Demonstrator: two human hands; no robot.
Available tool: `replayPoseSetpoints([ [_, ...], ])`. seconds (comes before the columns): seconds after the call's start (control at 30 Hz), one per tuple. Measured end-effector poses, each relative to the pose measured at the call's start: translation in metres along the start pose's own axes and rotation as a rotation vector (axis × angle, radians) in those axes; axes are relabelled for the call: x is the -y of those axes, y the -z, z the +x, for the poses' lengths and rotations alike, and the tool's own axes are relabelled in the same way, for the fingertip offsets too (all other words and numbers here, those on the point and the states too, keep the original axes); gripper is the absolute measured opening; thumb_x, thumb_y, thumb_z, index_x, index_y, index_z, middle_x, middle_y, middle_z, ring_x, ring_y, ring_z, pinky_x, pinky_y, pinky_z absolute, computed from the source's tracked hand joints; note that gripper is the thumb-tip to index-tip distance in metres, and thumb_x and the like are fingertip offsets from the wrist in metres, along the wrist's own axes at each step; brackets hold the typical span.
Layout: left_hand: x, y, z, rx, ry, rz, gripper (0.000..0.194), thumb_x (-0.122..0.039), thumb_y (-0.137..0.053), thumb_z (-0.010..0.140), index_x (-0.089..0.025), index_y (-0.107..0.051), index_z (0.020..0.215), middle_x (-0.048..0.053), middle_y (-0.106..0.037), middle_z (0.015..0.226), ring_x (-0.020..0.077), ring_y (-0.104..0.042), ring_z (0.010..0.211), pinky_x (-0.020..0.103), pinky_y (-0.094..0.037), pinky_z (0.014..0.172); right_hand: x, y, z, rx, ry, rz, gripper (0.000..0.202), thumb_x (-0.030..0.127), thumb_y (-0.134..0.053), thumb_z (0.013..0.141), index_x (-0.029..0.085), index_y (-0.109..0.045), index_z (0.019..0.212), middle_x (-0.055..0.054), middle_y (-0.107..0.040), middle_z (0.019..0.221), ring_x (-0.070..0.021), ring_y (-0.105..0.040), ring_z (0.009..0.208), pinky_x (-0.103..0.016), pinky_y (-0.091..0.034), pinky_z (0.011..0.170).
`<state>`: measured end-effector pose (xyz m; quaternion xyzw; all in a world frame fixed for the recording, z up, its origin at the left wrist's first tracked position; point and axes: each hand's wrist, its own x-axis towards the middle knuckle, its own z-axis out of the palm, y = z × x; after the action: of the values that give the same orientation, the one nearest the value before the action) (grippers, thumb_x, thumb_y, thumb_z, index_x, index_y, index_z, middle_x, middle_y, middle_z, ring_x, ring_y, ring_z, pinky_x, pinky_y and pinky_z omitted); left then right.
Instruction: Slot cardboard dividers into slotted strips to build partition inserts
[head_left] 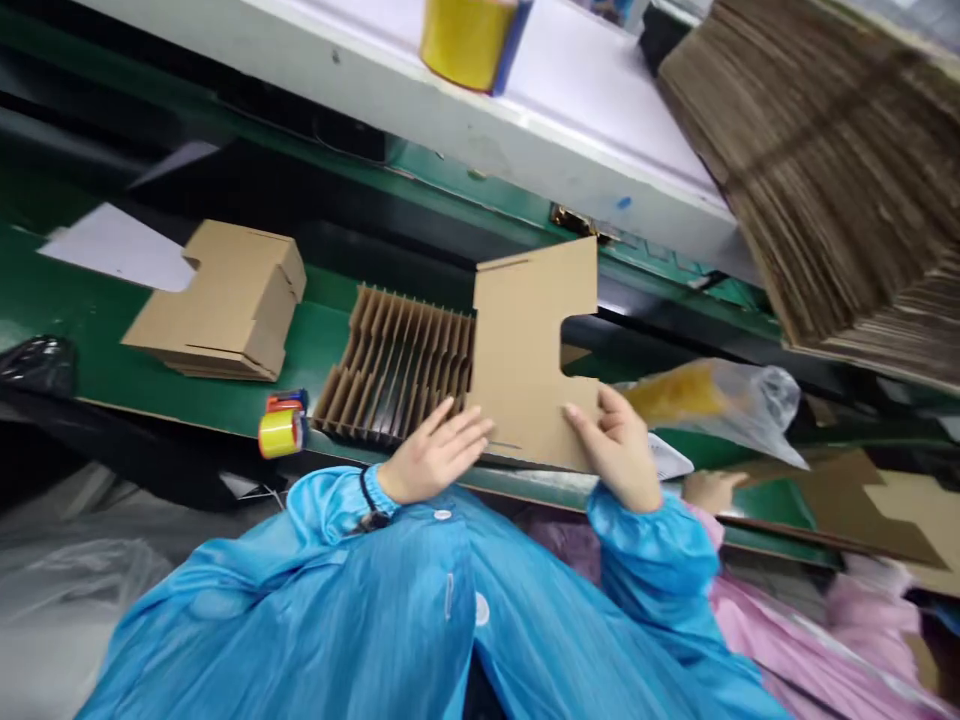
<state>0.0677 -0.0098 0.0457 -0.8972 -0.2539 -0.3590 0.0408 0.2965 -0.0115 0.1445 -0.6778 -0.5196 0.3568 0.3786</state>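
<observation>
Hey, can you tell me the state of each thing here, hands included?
Left hand: open, fingers extended, by the sheet's lower left corner.
Right hand: closed on the sheet's lower right corner.
Notched cardboard sheet: unfolded, held.
Cardboard dividers: standing on edge, spaced in a row.
Notched cardboard stack: lying flat, piled.
Clear plastic bag: crumpled at one end, something yellow inside.

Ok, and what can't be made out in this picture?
Head view, hidden: right end of the row of upright brown cardboard dividers, behind the flat, notched brown cardboard sheet in the right hand.
Head view, cut off: top of the yellow-and-blue cylinder, by the upper edge.
Head view, blurred: the yellow contents of the clear plastic bag.
</observation>
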Motion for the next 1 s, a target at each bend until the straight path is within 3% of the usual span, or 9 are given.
replayPoseSetpoints([
  [0.07,0.005,-0.012,-0.009,0.126,0.157,-0.045,0.027,-0.025,-0.055,0.092,-0.013,-0.064,0.115,0.013,-0.058,0.132,0.0289,-0.042,0.134,0.058,-0.026,0.115,-0.001,0.032,-0.005,-0.043,-0.058,-0.19,0.057,0.046,-0.062,0.077,0.02,-0.05,0.127,-0.01,-0.071,0.107,-0.0267,-0.069,0.09,-0.041,-0.056,0.078],
  [0.13,0.008,-0.025,-0.019,0.267,0.249,-0.088,0.039,-0.034,-0.061,0.089,-0.013,-0.061,0.121,0.015,-0.054,0.136,0.0321,-0.041,0.134,0.062,-0.023,0.113,-0.001,0.049,-0.007,-0.062,-0.079,-0.397,0.052,0.04,-0.059,0.079,0.019,-0.054,0.125,-0.01,-0.073,0.096,-0.028,-0.069,0.087,-0.041,-0.055,0.077],
  [0.27,0.01,-0.043,-0.03,0.423,0.268,-0.111,0.05,-0.039,-0.066,0.084,-0.018,-0.057,0.128,0.014,-0.047,0.142,0.0343,-0.038,0.136,0.067,-0.017,0.112,0.0,0.046,-0.002,-0.014,-0.05,-0.642,0.042,0.037,-0.052,0.079,0.016,-0.061,0.115,-0.01,-0.073,0.098,-0.0283,-0.068,0.088,-0.042,-0.053,0.079],
  [0.43,0.01,-0.047,-0.032,0.428,0.247,-0.095,0.046,-0.034,-0.064,0.086,-0.019,-0.057,0.129,0.013,-0.048,0.142,0.033,-0.038,0.136,0.066,-0.016,0.113,0.002,0.029,0.005,-0.003,0.037,-0.709,0.036,0.035,-0.05,0.079,0.018,-0.063,0.108,-0.008,-0.073,0.094,-0.0252,-0.068,0.084,-0.037,-0.053,0.075],
  [0.63,0.011,-0.047,-0.032,0.436,0.239,-0.088,0.045,-0.033,-0.063,0.087,-0.018,-0.056,0.129,0.013,-0.046,0.143,0.0335,-0.037,0.136,0.067,-0.017,0.112,0.007,0.018,0.013,-0.02,0.056,-0.778,0.04,0.032,-0.05,0.079,0.015,-0.062,0.113,-0.01,-0.073,0.097,-0.027,-0.068,0.086,-0.04,-0.053,0.08],
  [1.0,0.011,-0.048,-0.032,0.444,0.238,-0.089,0.042,-0.03,-0.062,0.087,-0.017,-0.059,0.127,0.014,-0.045,0.144,0.0342,-0.037,0.136,0.068,-0.018,0.112,0.014,0.012,0.007,-0.051,0.143,-0.815,0.045,0.03,-0.05,0.08,0.015,-0.06,0.121,-0.009,-0.073,0.099,-0.0266,-0.068,0.087,-0.039,-0.054,0.078],
])
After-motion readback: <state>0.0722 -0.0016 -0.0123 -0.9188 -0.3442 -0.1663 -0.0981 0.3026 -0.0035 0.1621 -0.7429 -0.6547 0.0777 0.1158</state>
